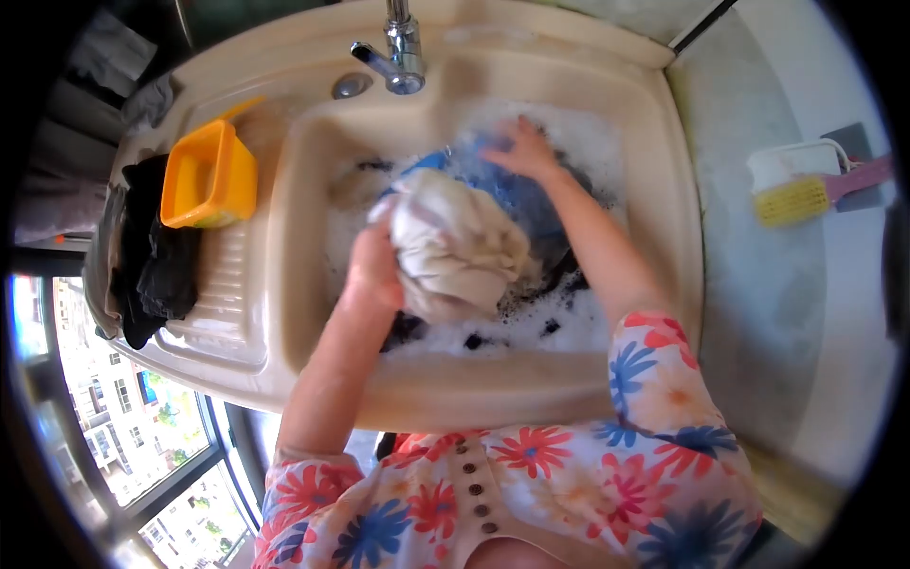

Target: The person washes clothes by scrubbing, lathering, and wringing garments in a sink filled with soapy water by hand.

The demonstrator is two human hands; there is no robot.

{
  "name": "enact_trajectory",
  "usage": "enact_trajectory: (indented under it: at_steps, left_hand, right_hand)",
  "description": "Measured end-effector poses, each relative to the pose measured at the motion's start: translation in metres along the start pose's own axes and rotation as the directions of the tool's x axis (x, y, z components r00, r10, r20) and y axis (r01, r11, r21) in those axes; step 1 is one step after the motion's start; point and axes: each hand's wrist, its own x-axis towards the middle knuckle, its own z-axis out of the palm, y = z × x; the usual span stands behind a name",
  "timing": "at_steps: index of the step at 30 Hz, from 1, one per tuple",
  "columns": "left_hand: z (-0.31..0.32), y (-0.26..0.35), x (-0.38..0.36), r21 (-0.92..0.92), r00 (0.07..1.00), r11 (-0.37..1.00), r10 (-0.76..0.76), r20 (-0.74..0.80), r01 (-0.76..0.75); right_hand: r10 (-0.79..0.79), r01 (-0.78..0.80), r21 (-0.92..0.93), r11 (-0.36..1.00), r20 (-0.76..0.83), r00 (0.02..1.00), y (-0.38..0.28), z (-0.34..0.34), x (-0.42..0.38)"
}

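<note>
My left hand is closed on the edge of a bunched, wet cream-coloured cloth, lifted over the basin. Foam and dark water lie beneath it. Toward the back right of the basin is my right hand, slightly blurred, its fingers spread above the suds. Right by those fingers a blue garment lies in the water, partly hidden by the cream cloth and my right forearm. Dark fabric shows through the foam around it.
A chrome faucet stands at the back rim of the beige sink. On the left ledge are a yellow plastic container and a pile of dark clothes. A scrub brush hangs at the right wall.
</note>
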Motion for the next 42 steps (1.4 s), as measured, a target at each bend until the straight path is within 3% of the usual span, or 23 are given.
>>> enact_trajectory:
  at_steps: [2, 4, 5, 7, 9, 10, 11, 13, 14, 16, 18, 19, 22, 23, 26, 28, 32, 34, 36, 37, 38, 39, 42]
  left_hand:
    - [0.004, 0.014, -0.023, 0.044, 0.972, 0.973, 0.228, -0.061, -0.226]
    - [-0.025, 0.032, -0.029, -0.138, 0.925, 0.973, 0.221, 0.310, -0.187]
    - [-0.031, 0.039, -0.036, -0.165, 0.899, 0.967, 0.244, 0.364, -0.195]
    - [-0.022, 0.051, -0.051, -0.215, 0.816, 0.937, 0.345, 0.463, -0.274]
    - [-0.025, 0.064, -0.067, -0.121, 0.804, 0.865, 0.498, 0.325, -0.487]
    - [-0.025, 0.071, -0.072, -0.062, 0.807, 0.842, 0.533, 0.255, -0.536]
    - [-0.029, 0.078, -0.073, -0.096, 0.786, 0.856, 0.506, 0.354, -0.508]
    - [-0.023, 0.083, -0.070, -0.069, 0.774, 0.791, 0.610, 0.166, -0.608]
    - [-0.021, 0.085, -0.069, -0.048, 0.756, 0.759, 0.651, 0.070, -0.650]
    - [-0.027, 0.087, -0.061, -0.052, 0.729, 0.744, 0.665, 0.162, -0.666]
    - [-0.030, 0.088, -0.051, -0.082, 0.731, 0.766, 0.635, 0.249, -0.637]
    - [-0.026, 0.086, -0.047, -0.042, 0.753, 0.762, 0.645, 0.130, -0.646]
    - [-0.041, 0.087, -0.027, -0.063, 0.730, 0.839, 0.505, 0.460, -0.541]
    - [-0.039, 0.085, -0.023, -0.049, 0.752, 0.837, 0.515, 0.411, -0.545]
    - [-0.035, 0.079, -0.013, -0.020, 0.810, 0.877, 0.451, 0.374, -0.480]
    - [-0.021, 0.071, -0.016, -0.015, 0.835, 0.864, 0.491, 0.249, -0.504]
    - [-0.035, 0.071, -0.003, 0.051, 0.847, 0.861, 0.484, 0.220, -0.505]
    - [-0.036, 0.069, -0.005, 0.018, 0.854, 0.871, 0.477, 0.208, -0.491]
    - [-0.034, 0.066, -0.007, 0.041, 0.856, 0.859, 0.502, 0.125, -0.510]
    - [-0.038, 0.065, -0.004, 0.023, 0.860, 0.865, 0.494, 0.126, -0.501]
    - [-0.038, 0.063, -0.001, 0.008, 0.866, 0.873, 0.483, 0.132, -0.488]
    - [-0.036, 0.060, 0.000, 0.012, 0.875, 0.882, 0.465, 0.139, -0.471]
    - [-0.032, 0.056, 0.003, 0.026, 0.886, 0.893, 0.442, 0.142, -0.450]
  right_hand:
    - [0.011, 0.003, -0.068, 0.998, 0.202, 0.979, -0.022, 0.029, 0.001]
    - [-0.002, 0.050, -0.127, 0.991, 0.353, 0.936, -0.037, 0.042, -0.008]
    - [-0.002, 0.075, -0.157, 0.985, 0.421, 0.907, -0.041, 0.043, -0.016]
    - [-0.041, 0.141, -0.243, 0.960, 0.374, 0.927, -0.033, 0.051, -0.027]
    - [-0.058, 0.188, -0.290, 0.938, 0.403, 0.913, -0.019, 0.061, -0.038]
    - [-0.048, 0.201, -0.297, 0.933, 0.452, 0.891, -0.010, 0.061, -0.044]
    - [-0.038, 0.217, -0.307, 0.927, 0.497, 0.867, 0.000, 0.057, -0.050]
    - [-0.184, 0.344, -0.219, 0.913, 0.533, 0.826, 0.018, 0.038, -0.070]
    - [-0.174, 0.324, -0.166, 0.931, 0.578, 0.797, 0.025, 0.028, -0.080]
    - [-0.161, 0.270, -0.064, 0.961, 0.664, 0.730, 0.029, -0.002, -0.100]
    - [-0.042, -0.087, 0.178, 0.980, 0.617, 0.786, 0.052, -0.007, -0.125]
    - [0.004, -0.174, 0.174, 0.969, 0.696, 0.718, 0.053, -0.023, -0.134]
    - [0.071, -0.458, 0.217, 0.862, 0.843, 0.534, 0.062, -0.060, -0.160]
    - [0.067, -0.502, 0.216, 0.838, 0.871, 0.487, 0.063, -0.068, -0.169]
    - [0.048, -0.526, 0.157, 0.836, 0.934, 0.355, 0.051, -0.099, -0.194]
    - [0.155, -0.306, -0.059, 0.950, 0.941, 0.302, 0.050, -0.094, -0.203]
    - [0.270, 0.186, -0.339, 0.922, 0.909, 0.318, 0.043, -0.067, -0.211]
    - [0.220, 0.284, -0.318, 0.905, 0.918, 0.329, 0.029, -0.067, -0.202]
    - [0.091, 0.230, -0.175, 0.957, 0.938, 0.334, 0.012, -0.097, -0.175]
    - [-0.018, 0.237, -0.127, 0.963, 0.851, 0.525, -0.010, -0.116, -0.157]
    - [-0.072, 0.291, -0.248, 0.924, 0.635, 0.769, -0.030, -0.114, -0.141]
    - [-0.252, 0.402, -0.257, 0.879, 0.465, 0.849, -0.054, -0.113, -0.128]
    - [-0.439, 0.528, -0.249, 0.812, 0.336, 0.833, -0.090, -0.037, -0.102]
